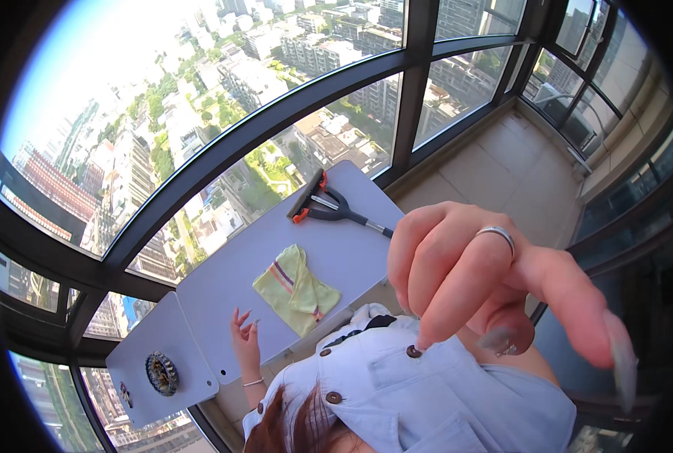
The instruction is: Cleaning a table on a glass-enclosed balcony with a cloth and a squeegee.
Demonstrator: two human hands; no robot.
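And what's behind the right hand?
Behind the right hand, the grey squeegee's handle disappears at the knuckles; its far end is covered. Tiled floor shows above, the light-blue shirt below. Anything else there is hidden.

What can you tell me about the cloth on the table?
The cloth is pale yellow-green and looks like soft fabric, with reddish and purple stripes. It lies loosely folded, slightly rumpled, on the pale table, to the right of the left hand. Only the table appears to touch it.

Squeegee (344, 213) partly out of sight, probably behind right hand (472, 272)
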